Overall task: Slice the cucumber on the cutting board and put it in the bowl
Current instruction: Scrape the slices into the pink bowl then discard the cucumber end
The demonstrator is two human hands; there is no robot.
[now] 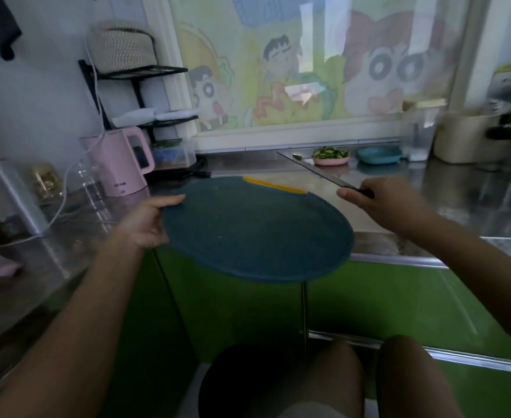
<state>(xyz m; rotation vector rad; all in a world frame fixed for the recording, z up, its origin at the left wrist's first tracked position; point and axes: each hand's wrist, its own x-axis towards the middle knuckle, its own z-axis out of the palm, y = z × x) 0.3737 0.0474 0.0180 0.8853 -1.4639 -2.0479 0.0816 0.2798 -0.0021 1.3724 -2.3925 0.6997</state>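
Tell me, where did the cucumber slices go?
In the head view, the cucumber slices sit in the pink bowl at the back of the steel counter, right of centre, just left of a blue dish and under the cartoon window.

**Both hands closed on their holds, arms reaching forward**

The left hand (pixel 145 223) grips the left rim of the cutting board (pixel 257 230), thumb on top of the edge and fingers curled beneath it, wrist bent slightly inward. The right hand (pixel 381 203) is wrapped around the handle of the knife (pixel 323 171), whose blade runs up and to the left away from the grip. Both bare forearms stretch forward from the lower corners.
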